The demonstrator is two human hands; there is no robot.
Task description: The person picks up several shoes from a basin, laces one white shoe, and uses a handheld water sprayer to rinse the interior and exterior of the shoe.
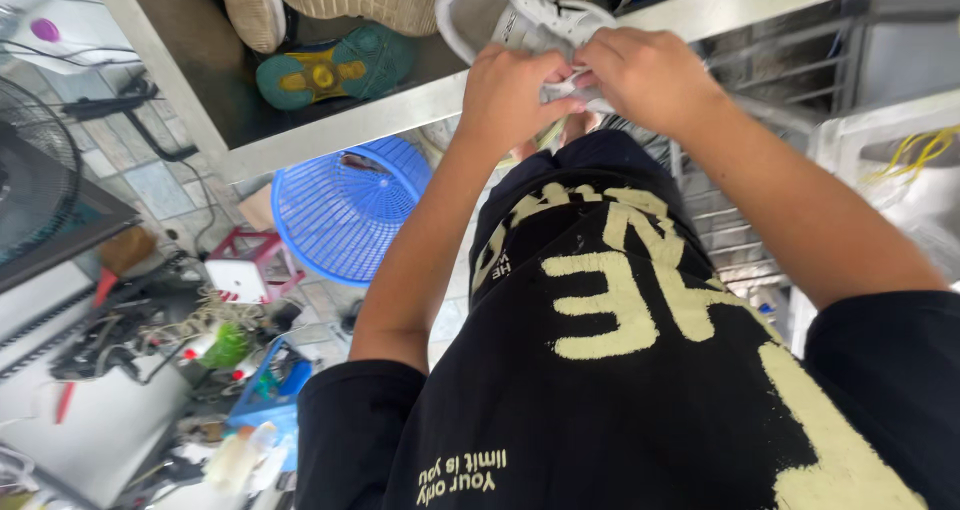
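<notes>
White sneaker [510,15] is held at the metal table [330,135] edge, its long axis running far-left from both hands. Left hand [510,95] and right hand [650,75] are closed together on its near end, equally close.

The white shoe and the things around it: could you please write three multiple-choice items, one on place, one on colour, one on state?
1. Where is the white shoe?
A. on the metal shelf
B. on the floor
C. in the basket

2. What colour is the round plastic basket?
A. red
B. blue
C. yellow

3. How do the hands meet the shoe?
A. both grip it
B. one grips it
C. neither touches it

Answers: 1 A, it rests at the shelf edge. 2 B, its mesh is blue. 3 A, the left hand and right hand pinch it together.
</notes>
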